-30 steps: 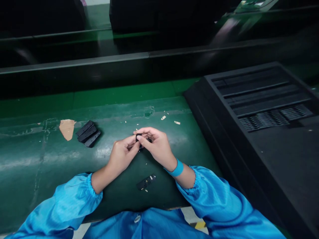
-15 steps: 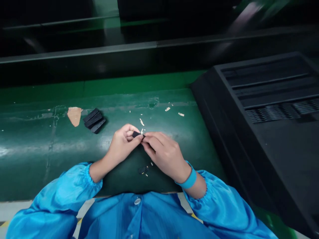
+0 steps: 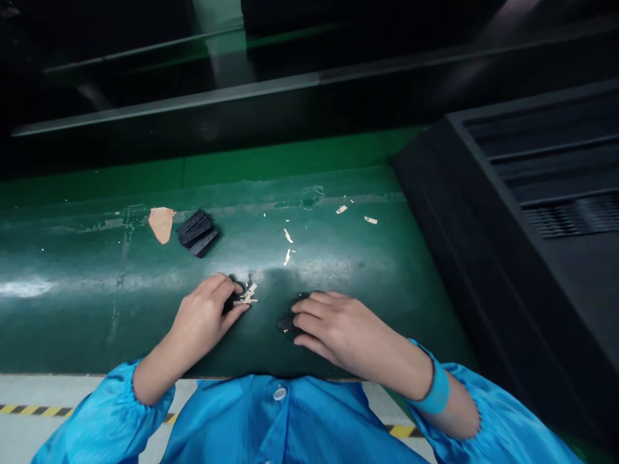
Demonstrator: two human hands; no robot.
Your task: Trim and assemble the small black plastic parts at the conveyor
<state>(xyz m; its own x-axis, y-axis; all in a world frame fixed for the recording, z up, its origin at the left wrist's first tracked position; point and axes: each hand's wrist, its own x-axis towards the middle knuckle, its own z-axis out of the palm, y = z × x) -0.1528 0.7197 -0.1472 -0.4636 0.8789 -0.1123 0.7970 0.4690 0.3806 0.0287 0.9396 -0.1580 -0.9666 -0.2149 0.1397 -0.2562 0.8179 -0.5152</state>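
Note:
My left hand (image 3: pixel 206 310) is low over the green tabletop, with thumb and forefinger apart around a small heap of thin cream pieces (image 3: pixel 249 293). Something dark shows between these fingers, too shadowed to name; the other fingertips are hidden. To the right, my right hand (image 3: pixel 329 325) is spread palm down, its fingertips at a small black part (image 3: pixel 286 324) with gold-coloured spots. The hand partly covers this part. Farther up, more loose cream pieces (image 3: pixel 288 256) lie on the table.
A stack of flat black pieces (image 3: pixel 197 233) lies at the upper left, beside a tan patch (image 3: pixel 161 224) on the green table (image 3: pixel 72 322). A large black slotted housing (image 3: pixel 449 212) stands on the right. Dark ledges run along the back.
My hands have come apart and closer to my body, the left one leftward. The dark strip they held together is out of sight. The cream heap now shows. The whole view has shifted slightly.

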